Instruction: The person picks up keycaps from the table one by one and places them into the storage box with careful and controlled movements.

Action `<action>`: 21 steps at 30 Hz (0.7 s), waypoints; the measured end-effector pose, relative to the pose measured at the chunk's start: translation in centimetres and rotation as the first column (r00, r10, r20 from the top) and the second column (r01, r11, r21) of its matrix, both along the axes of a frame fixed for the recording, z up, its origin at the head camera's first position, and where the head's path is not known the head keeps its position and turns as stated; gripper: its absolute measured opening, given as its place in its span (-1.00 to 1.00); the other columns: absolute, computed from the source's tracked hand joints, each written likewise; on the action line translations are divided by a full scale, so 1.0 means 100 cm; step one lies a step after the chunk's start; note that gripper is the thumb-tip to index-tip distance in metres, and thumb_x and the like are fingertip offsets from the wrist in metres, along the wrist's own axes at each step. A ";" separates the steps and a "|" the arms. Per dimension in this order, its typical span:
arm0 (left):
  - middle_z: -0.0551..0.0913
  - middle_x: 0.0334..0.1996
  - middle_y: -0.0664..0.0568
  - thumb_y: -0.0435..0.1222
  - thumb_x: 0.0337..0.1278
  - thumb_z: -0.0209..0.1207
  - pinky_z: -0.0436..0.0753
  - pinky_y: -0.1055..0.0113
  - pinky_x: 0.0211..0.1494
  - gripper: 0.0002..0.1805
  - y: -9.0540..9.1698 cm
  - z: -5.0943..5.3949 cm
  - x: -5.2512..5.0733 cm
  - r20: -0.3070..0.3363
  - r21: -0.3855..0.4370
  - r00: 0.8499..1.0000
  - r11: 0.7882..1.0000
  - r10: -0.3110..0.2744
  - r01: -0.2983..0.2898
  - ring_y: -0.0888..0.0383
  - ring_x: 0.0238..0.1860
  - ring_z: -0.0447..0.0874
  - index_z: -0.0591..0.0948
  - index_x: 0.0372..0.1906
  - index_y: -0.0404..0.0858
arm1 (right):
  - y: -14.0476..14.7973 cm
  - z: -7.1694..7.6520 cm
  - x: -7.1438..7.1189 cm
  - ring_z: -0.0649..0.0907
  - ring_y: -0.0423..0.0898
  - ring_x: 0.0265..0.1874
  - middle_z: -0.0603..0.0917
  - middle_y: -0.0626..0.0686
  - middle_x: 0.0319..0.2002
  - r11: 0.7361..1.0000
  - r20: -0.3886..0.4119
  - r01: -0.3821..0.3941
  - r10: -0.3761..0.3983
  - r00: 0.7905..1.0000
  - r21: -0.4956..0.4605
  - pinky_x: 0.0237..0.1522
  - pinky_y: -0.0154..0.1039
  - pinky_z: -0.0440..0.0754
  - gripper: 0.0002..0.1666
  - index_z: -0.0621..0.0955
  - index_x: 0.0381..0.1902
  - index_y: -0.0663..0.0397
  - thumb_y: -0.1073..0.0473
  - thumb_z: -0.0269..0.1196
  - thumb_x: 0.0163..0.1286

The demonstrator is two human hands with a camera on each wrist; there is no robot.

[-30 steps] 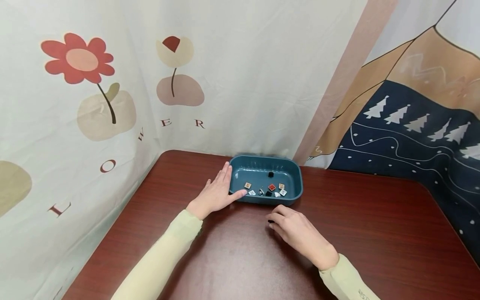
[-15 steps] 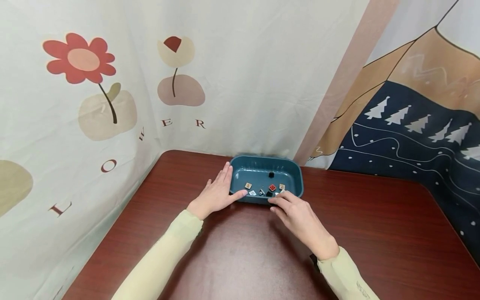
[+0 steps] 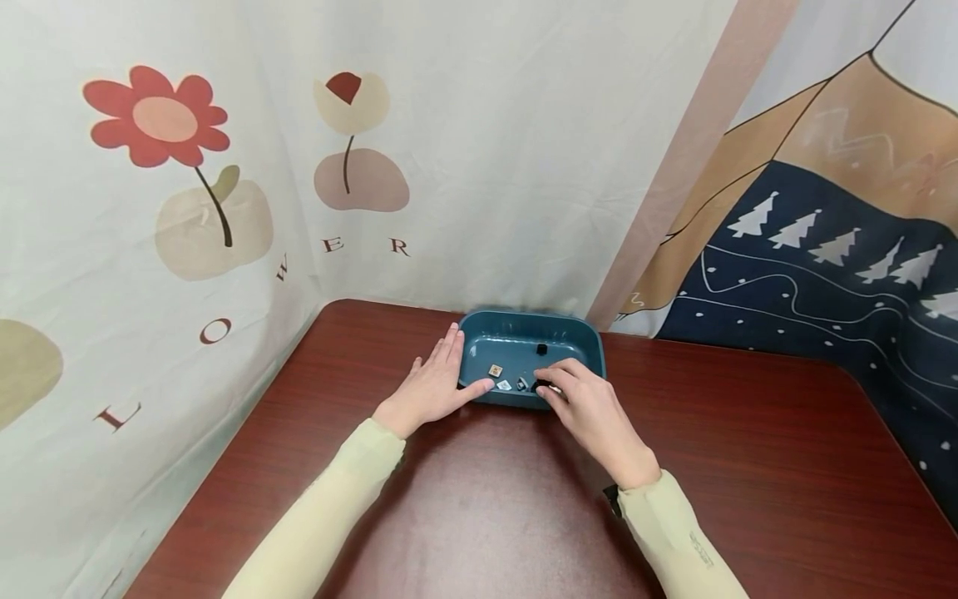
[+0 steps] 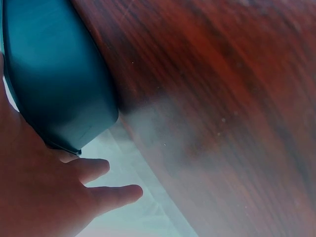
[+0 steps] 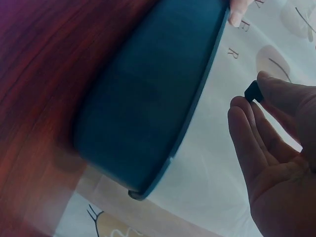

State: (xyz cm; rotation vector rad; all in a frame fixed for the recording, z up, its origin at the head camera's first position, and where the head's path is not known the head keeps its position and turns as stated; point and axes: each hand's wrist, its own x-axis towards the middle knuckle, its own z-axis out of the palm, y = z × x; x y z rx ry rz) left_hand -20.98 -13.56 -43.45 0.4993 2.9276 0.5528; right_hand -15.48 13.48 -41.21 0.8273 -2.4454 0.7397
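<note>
A teal rectangular tray (image 3: 479, 333) stands near the table's back edge. My left hand (image 3: 432, 388) lies with straight fingers along the tray's left end, its thumb on the front rim. My right hand (image 3: 595, 420) is over the tray's front right part. Its thumb and fingertips pinch a small black block (image 5: 253, 92), held above the rim in the right wrist view. Inside the tray are a tan square piece (image 3: 496, 371), a pale piece (image 3: 504, 385), a grey piece (image 3: 521, 383) and a black piece (image 3: 542, 349). The right hand hides other pieces.
A dark red wood-grain table (image 3: 479, 507) lies under both arms. A printed cloth curtain (image 3: 479, 166) hangs just behind the tray and along the left side. Another printed cloth (image 3: 808, 249) hangs at the back right.
My right hand has moved from the table in front of the tray up over its front rim, carrying the black block. The left hand stays on the tray.
</note>
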 end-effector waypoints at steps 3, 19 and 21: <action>-0.29 0.69 -0.09 0.47 0.30 -0.04 0.10 -0.36 0.50 0.24 0.000 0.000 0.000 0.002 0.002 1.000 1.000 -0.001 0.001 -0.18 0.65 -0.10 -0.19 0.68 -0.32 | -0.002 0.000 -0.006 0.71 -0.09 -0.13 0.72 0.03 -0.10 1.000 0.041 0.021 -0.021 0.999 -0.003 -0.12 -0.18 0.73 -0.69 0.78 0.01 0.10 0.26 0.49 0.31; -0.28 0.69 -0.09 0.45 0.31 -0.03 0.11 -0.36 0.50 0.23 -0.001 0.001 0.002 -0.002 -0.001 1.000 1.000 0.002 -0.002 -0.17 0.65 -0.09 -0.18 0.68 -0.32 | -0.011 -0.009 -0.029 0.70 -0.04 -0.17 0.74 0.08 -0.12 0.996 0.126 0.090 -0.092 0.988 0.019 -0.14 -0.13 0.73 -0.71 0.79 0.02 0.15 0.26 0.46 0.35; -0.28 0.69 -0.10 0.45 0.31 -0.03 0.11 -0.37 0.50 0.23 -0.001 0.001 0.001 -0.002 -0.001 1.000 1.000 0.002 -0.002 -0.18 0.65 -0.09 -0.18 0.68 -0.32 | -0.012 -0.010 -0.031 0.70 -0.03 -0.16 0.74 0.08 -0.12 0.995 0.140 0.094 -0.096 0.986 0.020 -0.13 -0.11 0.73 -0.71 0.79 0.02 0.16 0.26 0.45 0.35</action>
